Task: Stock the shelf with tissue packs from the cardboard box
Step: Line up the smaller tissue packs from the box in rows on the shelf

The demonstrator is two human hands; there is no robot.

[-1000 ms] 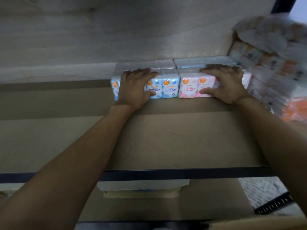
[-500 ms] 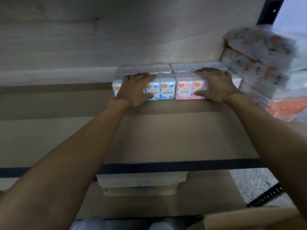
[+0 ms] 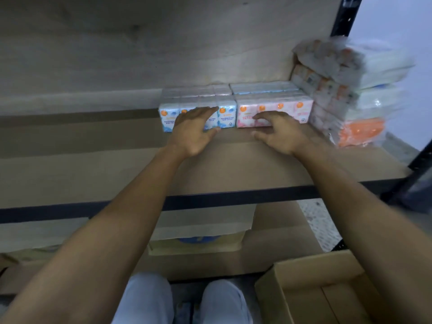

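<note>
A blue tissue pack (image 3: 226, 115) and a pink tissue pack (image 3: 275, 108) stand side by side at the back of the shelf (image 3: 233, 164), with more packs behind them. My left hand (image 3: 194, 132) hovers open in front of the blue pack, fingers spread, holding nothing. My right hand (image 3: 280, 134) is open just in front of the pink pack, its fingertips near the pack's face. The cardboard box (image 3: 315, 291) sits at the lower right, on the floor, its visible inside bare.
A tall stack of wrapped tissue bundles (image 3: 346, 99), white and orange, fills the shelf's right end beside a black upright post (image 3: 346, 17). A lower shelf holds a flat pale package (image 3: 198, 237). My knees (image 3: 184, 300) show at the bottom.
Both hands have come off the tops of the packs and drawn back toward me, open. The view has pulled back, showing the box and my knees.
</note>
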